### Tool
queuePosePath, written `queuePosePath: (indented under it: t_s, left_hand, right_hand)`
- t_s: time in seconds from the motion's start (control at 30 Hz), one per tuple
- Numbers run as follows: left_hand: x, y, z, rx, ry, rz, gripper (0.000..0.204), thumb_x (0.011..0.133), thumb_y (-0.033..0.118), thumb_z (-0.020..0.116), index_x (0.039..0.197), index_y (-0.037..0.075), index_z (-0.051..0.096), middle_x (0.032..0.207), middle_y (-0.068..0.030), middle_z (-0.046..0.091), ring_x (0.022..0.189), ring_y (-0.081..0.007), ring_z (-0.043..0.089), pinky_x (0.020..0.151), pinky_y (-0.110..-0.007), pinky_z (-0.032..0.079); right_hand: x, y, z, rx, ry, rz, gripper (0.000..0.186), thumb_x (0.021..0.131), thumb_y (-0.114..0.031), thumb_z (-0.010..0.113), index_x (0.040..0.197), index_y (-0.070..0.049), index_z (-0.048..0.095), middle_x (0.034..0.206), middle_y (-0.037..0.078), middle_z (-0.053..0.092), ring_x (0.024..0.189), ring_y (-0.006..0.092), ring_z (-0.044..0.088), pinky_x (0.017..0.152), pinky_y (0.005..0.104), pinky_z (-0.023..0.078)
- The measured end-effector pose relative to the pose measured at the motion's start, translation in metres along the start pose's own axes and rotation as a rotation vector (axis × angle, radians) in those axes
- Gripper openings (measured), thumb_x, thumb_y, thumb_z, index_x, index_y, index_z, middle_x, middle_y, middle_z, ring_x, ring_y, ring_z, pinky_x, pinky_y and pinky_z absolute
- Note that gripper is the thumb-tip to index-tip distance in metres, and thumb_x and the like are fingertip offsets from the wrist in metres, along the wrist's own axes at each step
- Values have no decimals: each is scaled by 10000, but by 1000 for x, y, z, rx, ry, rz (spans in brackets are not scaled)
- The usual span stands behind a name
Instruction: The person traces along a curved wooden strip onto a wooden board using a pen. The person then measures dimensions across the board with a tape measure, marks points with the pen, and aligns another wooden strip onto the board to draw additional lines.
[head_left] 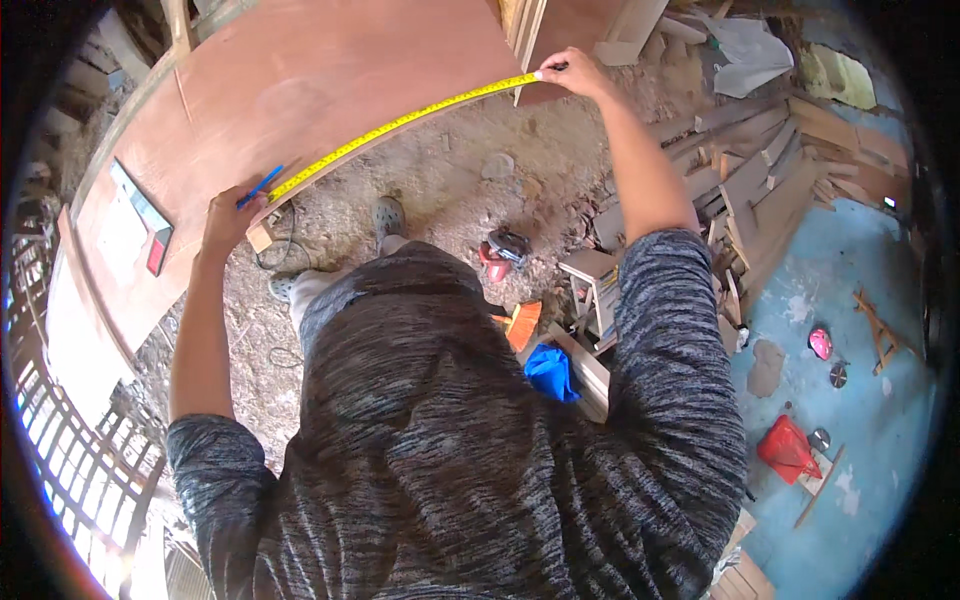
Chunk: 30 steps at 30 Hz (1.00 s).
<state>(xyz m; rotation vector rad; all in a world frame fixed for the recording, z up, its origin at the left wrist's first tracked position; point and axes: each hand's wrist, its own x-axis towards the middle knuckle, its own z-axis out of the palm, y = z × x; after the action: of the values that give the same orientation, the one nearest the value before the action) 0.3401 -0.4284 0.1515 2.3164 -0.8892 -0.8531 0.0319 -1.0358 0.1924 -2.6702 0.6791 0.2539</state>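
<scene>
Stretching tape measure (400, 124), case hidden

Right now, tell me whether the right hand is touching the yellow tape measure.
Touching. The head view shows the right hand pinching the end of the yellow tape measure at the board edge.

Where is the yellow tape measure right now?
In the head view, the yellow tape measure stretches along the plywood sheet's near edge, between the left hand and right hand.
</scene>
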Motion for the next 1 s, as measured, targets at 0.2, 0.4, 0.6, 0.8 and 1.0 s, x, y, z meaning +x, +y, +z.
queuePosePath:
  t_s: [0.2,0.4,0.6,0.8,1.0]
  left_hand:
    - [1,4,3,-14,40,12,253,889,180,773,1099,40,780,967,-149,776,907,-201,727,846,-348,553]
    - [0,8,0,42,24,-31,274,899,221,781,1102,36,779,933,-147,769,846,-198,705,806,-347,544]
    - [-2,1,-1,76,29,-51,285,917,261,772,1087,33,779,880,-103,749,814,-160,674,772,-331,534]
    - [1,3,2,97,13,-55,283,902,261,775,1071,34,782,868,-129,754,801,-176,683,758,-345,533]
    - [-1,10,8,62,13,-66,264,902,249,778,1071,47,786,819,-92,729,758,-147,641,736,-332,521]
  right_hand:
    - [9,11,9,15,17,-37,317,831,-438,812,1014,-179,819,961,132,762,900,313,707,833,447,544]
    - [22,19,21,20,-21,8,388,833,-511,801,1046,-187,813,1027,133,739,1042,304,672,898,437,528]
    - [22,11,24,-17,4,8,378,828,-515,807,1038,-201,817,1040,116,728,1033,296,683,896,440,534]
    - [15,18,23,-2,-10,56,354,821,-509,816,1028,-222,821,1058,91,716,1056,282,679,908,439,535]
    - [6,8,11,-16,-20,57,341,810,-504,825,1029,-243,823,1101,82,718,1081,283,676,914,431,533]
